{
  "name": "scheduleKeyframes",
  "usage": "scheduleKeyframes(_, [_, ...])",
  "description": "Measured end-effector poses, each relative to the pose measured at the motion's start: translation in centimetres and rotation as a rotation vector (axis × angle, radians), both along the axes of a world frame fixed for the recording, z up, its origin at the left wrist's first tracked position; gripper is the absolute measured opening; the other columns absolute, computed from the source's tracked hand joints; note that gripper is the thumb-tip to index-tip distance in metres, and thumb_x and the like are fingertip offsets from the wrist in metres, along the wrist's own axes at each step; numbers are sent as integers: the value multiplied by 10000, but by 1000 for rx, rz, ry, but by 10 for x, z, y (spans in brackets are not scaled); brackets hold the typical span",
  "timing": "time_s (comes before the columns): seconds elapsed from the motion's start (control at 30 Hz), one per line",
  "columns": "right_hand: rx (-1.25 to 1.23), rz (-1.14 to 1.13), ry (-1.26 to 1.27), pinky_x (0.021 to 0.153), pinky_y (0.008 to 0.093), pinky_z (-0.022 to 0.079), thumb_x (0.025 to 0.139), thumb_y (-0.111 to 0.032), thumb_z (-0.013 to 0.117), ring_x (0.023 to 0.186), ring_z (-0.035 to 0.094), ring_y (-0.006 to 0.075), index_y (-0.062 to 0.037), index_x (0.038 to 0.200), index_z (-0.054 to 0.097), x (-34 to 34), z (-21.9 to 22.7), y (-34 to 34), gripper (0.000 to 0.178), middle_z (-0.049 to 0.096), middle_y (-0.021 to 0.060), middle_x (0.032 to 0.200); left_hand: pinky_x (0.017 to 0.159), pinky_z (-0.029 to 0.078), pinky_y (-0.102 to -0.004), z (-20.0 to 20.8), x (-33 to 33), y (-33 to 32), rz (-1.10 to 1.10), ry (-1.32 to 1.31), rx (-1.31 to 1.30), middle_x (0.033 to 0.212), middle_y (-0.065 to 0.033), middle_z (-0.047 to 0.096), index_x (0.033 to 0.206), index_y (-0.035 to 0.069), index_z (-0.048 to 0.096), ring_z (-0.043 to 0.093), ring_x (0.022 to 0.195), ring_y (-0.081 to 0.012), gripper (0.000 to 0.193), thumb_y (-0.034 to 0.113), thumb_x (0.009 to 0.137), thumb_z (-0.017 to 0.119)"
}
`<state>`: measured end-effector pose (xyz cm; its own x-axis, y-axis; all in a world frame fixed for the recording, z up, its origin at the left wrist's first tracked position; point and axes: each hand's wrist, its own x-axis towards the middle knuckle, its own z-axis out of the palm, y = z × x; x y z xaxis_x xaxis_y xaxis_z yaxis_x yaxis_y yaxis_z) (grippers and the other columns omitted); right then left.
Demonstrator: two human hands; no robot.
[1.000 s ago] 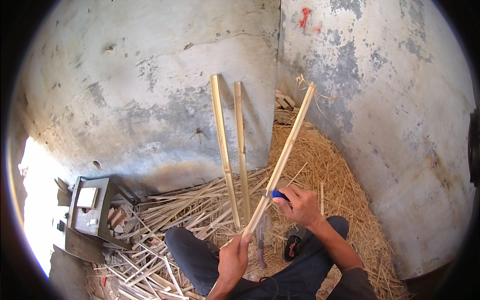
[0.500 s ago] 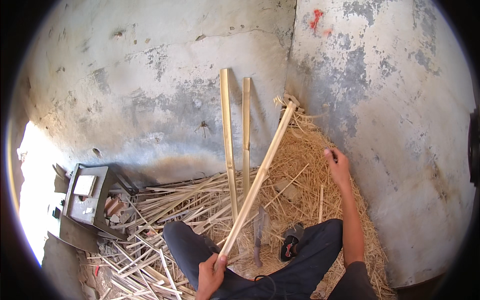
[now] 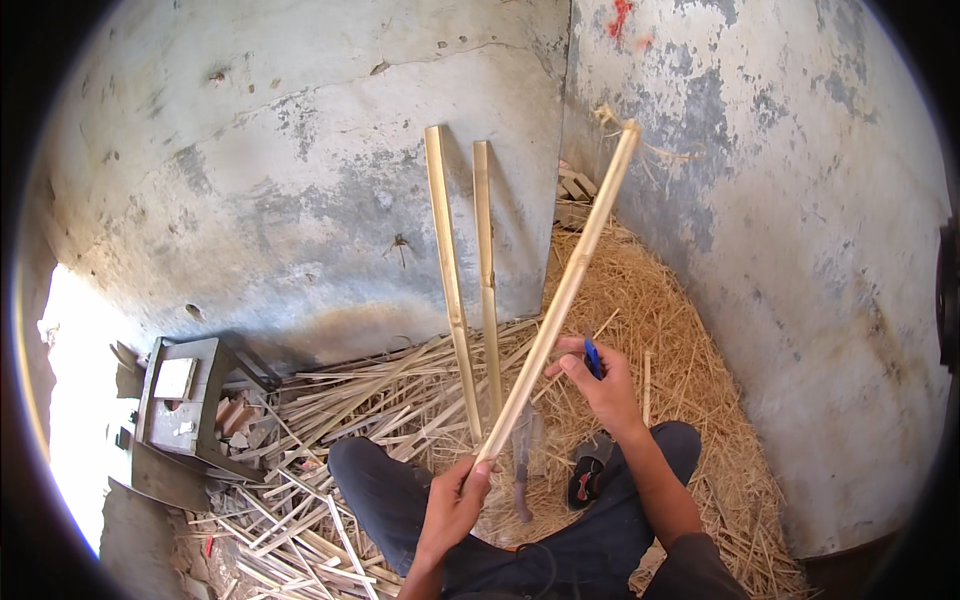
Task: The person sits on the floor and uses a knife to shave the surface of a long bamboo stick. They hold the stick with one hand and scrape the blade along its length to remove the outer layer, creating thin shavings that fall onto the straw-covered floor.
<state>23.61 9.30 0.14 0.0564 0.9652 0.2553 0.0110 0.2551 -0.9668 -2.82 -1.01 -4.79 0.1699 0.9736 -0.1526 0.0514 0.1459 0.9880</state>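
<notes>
At the far left, a dark box-like stand (image 3: 203, 385) is standing against the wall, well apart from the hands. Next to it, loose pale strips (image 3: 335, 400) are lying crisscrossed on the floor; a foot could be slipping or catching on them if the person were getting up. Two leaning strips, a longer one (image 3: 446, 265) and a shorter one (image 3: 485, 240), are propping against the wall; a sideways knock from the held piece could be toppling them, since nothing is visibly securing them.

The left hand (image 3: 455, 503) is gripping the lower end of a long split strip (image 3: 566, 300), which is slanting up and rightward between the knees, with curled fibres (image 3: 606, 116) clinging to its top. With one hand low down, the long upper part could be twisting or swinging under an uneven push. Below it, a dark tool (image 3: 521, 465) is lying on the floor near a shoe (image 3: 583, 482), where a foot might be knocking it.

The right hand (image 3: 603, 392) is closing round a blue-handled tool (image 3: 593, 358) just beside the strip; whether its fingertips are touching the wood, I cannot tell. A slip along the strip could be carrying any edge toward the left hand or the legs. Farther right, straw-like shavings (image 3: 690, 400) are heaping up, possibly hiding sharp splinters.
</notes>
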Motion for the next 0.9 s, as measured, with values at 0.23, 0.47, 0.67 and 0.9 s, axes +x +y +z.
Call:
scheduleKeyframes(0.23, [22,-27,135,816,294,612,1021,-146,796,899,764,144,52,1150,736,10,14,7,244,801,97,1010,572,352,-229,19,4,13,-292,1,26,741,65,471,1291,10,666,399,623,-44,364,315,1205,487])
scheduleKeyframes(0.47, [90,4,-64,717,292,546,1042,-239,746,781,689,105,5,1192,690,10,14,-16,292,730,47,890,580,336,-252,14,5,20,-353,-213,8,779,68,442,1123,50,642,391,650,-50,391,390,1207,468])
scheduleKeyframes(0.67, [419,47,-593,612,348,532,1019,-349,766,706,704,222,-58,1138,710,-6,13,-55,319,682,81,847,617,375,-282,60,18,21,-226,94,183,784,43,493,1090,21,623,416,701,-67,313,327,1155,606])
scheduleKeyframes(0.9, [540,21,-824,573,387,542,997,-391,782,687,709,258,-97,1130,742,-18,10,-65,325,652,62,869,614,448,-340,84,32,14,-102,223,244,739,-71,599,1111,-6,607,532,656,-135,287,257,1082,718])
